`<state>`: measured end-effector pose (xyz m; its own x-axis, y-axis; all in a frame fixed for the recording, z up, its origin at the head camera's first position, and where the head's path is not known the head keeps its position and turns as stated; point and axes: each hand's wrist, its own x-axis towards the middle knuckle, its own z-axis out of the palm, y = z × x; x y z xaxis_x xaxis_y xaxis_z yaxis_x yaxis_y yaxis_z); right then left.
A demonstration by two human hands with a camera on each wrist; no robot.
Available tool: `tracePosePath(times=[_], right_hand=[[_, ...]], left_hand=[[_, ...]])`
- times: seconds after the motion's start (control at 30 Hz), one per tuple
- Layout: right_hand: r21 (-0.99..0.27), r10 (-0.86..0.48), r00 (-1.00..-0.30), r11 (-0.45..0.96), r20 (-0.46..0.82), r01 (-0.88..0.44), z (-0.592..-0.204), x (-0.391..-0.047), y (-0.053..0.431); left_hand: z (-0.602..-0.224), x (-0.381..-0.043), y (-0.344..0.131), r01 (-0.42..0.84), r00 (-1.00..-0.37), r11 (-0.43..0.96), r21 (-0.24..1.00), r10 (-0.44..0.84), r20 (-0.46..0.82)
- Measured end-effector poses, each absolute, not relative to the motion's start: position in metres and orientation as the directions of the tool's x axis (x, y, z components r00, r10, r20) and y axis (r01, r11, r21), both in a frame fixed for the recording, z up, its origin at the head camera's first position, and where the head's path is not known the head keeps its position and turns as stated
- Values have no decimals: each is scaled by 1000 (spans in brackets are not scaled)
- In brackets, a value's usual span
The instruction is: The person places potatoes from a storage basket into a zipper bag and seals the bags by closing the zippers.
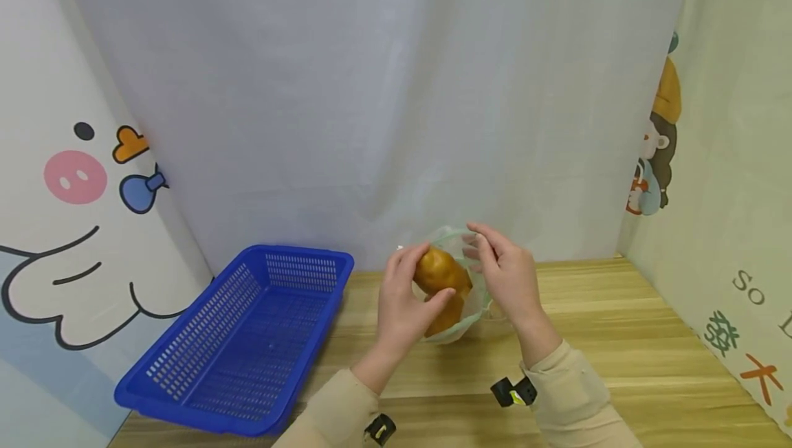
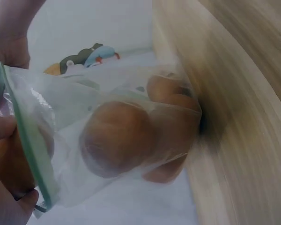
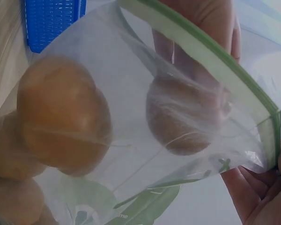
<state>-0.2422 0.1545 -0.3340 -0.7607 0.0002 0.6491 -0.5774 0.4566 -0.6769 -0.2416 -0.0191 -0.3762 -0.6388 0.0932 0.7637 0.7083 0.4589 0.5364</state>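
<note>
My left hand (image 1: 401,305) grips a golden-brown pear (image 1: 438,271), thumb on the near side and fingers over the far side. The pear is at the mouth of a clear zip bag (image 2: 68,101) with a green rim. With thumb and fingers, my right hand (image 1: 511,277) pinches the bag's rim on the right and holds the mouth open. Several more brown pears (image 2: 119,138) lie lower in the bag, seen through the plastic in both wrist views. The bag's bottom is at the table top.
A blue plastic basket (image 1: 312,359) with slotted sides stands on the wooden table (image 1: 588,338) to the left. A grey-white curtain (image 1: 371,91) hangs behind the table. Printed cartoon panels flank both sides.
</note>
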Motion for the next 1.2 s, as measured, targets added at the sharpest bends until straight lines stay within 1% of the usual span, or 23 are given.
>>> tracePosePath(times=[0.27,0.43,0.57,0.67,0.77,0.83,0.9,0.97,1.03,1.2], right_hand=[[-670,9,-753,465,658,-579,-333,-243,154],[-676,14,-759,468,650,-570,-332,-242,154],[-677,18,-761,470,649,-566,-331,-242,154],[-680,23,-761,466,648,-565,-331,-241,154],[-683,29,-761,465,648,-564,-330,-242,155],[-683,31,-760,464,649,-564,-330,-243,155],[-682,32,-759,465,650,-565,-331,-243,155],[-681,33,-758,464,652,-566,-331,-243,155],[-680,31,-757,465,653,-568,-331,-244,155],[-678,27,-755,461,656,-572,-333,-244,155]], left_hand=[[-384,-251,-16,678,-632,555,482,105,768],[-383,-249,-16,681,-638,544,490,112,762],[-380,-246,-19,702,-630,503,504,109,769],[-378,-244,-23,735,-609,442,514,97,788],[-377,-243,-29,766,-571,403,501,66,819],[-378,-243,-33,775,-544,404,485,36,839],[-379,-244,-38,769,-534,415,487,-3,846],[-382,-244,-41,749,-549,420,512,-38,835],[-384,-244,-45,719,-587,419,555,-63,807],[-391,-242,-49,596,-737,405,694,-69,673]])
